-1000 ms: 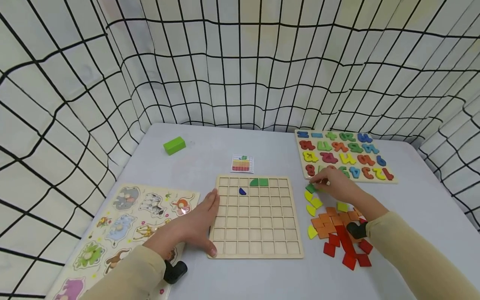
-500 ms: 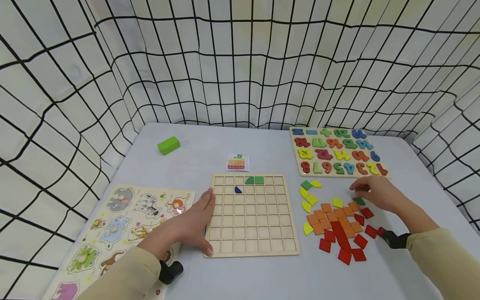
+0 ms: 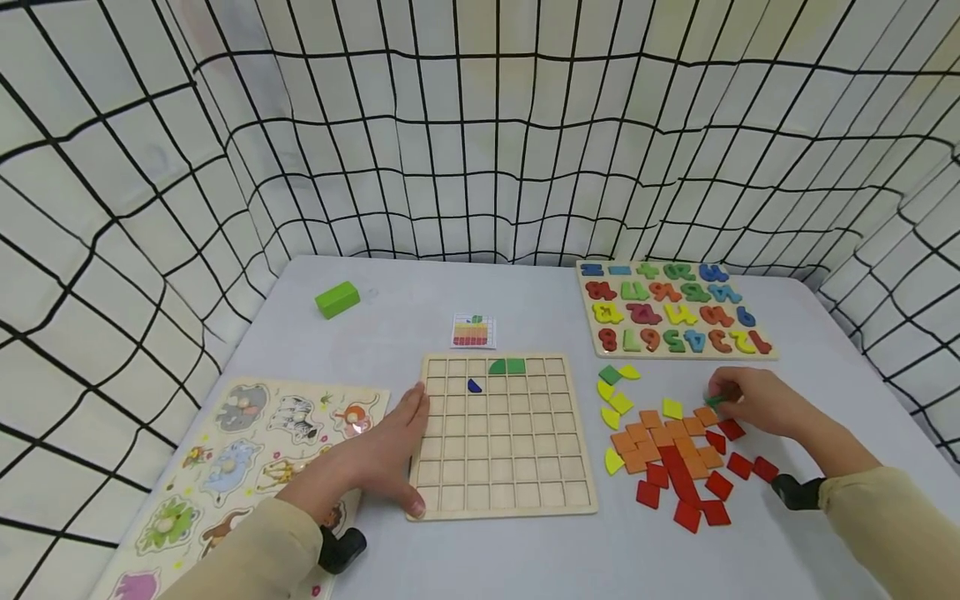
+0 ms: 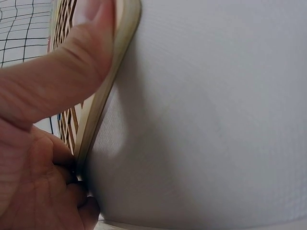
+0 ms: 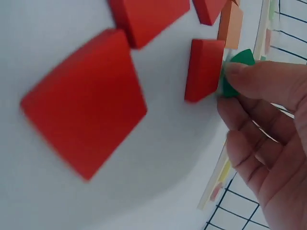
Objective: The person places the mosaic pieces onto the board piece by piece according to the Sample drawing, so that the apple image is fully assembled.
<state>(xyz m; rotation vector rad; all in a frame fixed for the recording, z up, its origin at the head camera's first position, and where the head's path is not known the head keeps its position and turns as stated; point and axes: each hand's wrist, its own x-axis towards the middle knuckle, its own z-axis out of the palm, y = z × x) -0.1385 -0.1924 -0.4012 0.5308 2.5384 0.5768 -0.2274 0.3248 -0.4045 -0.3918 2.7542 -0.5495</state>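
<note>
A wooden grid board (image 3: 498,450) lies in the middle of the table. My left hand (image 3: 375,458) rests along its left edge, index finger stretched alongside and thumb on the near corner; the left wrist view shows the thumb lying over the rim. Near the board's top sit a green quarter-round tile (image 3: 498,367), a green square tile (image 3: 516,366) and a small dark blue tile (image 3: 474,386). To the right, my right hand (image 3: 761,404) pinches a green tile with a curved edge (image 5: 244,57) between thumb and fingers, beyond the red tiles. Its fingers partly hide it.
Orange tiles (image 3: 660,437), red tiles (image 3: 678,475), yellow tiles (image 3: 621,403) and another green square (image 3: 609,375) lie right of the board. A pattern card (image 3: 472,331), green block (image 3: 337,300), animal puzzle (image 3: 262,425) and number puzzle (image 3: 675,317) surround it. Black netting encloses the table.
My right hand has moved right from the green square beside the yellow tiles to the curved green tile, and now pinches it. My left hand has stayed on the board's edge.
</note>
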